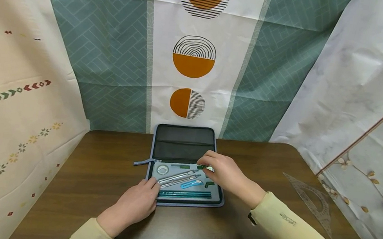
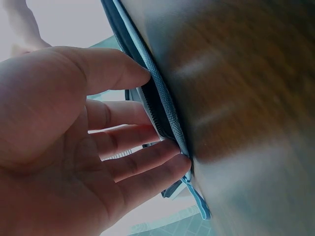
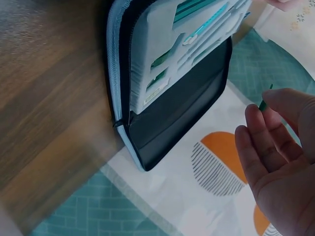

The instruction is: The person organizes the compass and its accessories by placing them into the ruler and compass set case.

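Note:
A zippered geometry set case (image 1: 221, 203) lies unfolded on the table, its dark lid leaning back. Set in its pale tray are a pair of compasses (image 1: 177, 178), a small blue cutter (image 1: 192, 184), dark green pencils (image 1: 186, 194) and a round white disc (image 1: 162, 169). My left hand (image 1: 132, 201) rests on the case's near left edge, thumb and fingertips touching the zipper rim (image 2: 165, 105). Above the tray's far right part, my right hand (image 1: 222, 172) pinches a small dark green piece (image 3: 264, 102) between thumb and fingertips; its exact kind I cannot tell.
A clear set square (image 1: 324, 215) with a protractor cut-out lies at the table's right side. A blue zipper pull strap (image 1: 142, 162) sticks out left of the case. Patterned cloth (image 1: 112, 67) hangs behind the brown table (image 1: 101, 164) and along its sides.

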Tool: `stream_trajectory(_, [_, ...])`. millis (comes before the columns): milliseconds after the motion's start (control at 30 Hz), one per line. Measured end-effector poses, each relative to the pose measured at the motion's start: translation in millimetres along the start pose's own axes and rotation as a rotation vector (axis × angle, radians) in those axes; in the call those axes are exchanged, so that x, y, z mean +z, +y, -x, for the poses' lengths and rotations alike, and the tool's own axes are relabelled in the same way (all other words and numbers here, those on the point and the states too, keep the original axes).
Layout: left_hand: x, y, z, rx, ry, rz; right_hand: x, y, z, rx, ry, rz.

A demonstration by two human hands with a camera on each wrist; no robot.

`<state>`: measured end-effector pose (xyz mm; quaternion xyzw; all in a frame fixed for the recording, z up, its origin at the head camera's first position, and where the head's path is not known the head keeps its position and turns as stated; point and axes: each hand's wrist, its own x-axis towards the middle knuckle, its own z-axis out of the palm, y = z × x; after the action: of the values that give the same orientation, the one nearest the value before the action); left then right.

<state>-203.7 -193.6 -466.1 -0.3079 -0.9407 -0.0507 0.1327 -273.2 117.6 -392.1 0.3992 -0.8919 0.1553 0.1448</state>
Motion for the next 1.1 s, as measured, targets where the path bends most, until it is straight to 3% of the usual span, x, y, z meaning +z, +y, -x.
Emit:
stream_trajectory(800, [-0.7, -2.6, 1.6, 0.023, 0.03, -0.035, 35, 0, -40.9, -0.017, -0.018, -0.001])
stream_trajectory(1100, [0.0, -2.3, 1.6, 0.005, -0.006, -0.028, 49, 1, -60.6, 0.086, -0.114, -0.03])
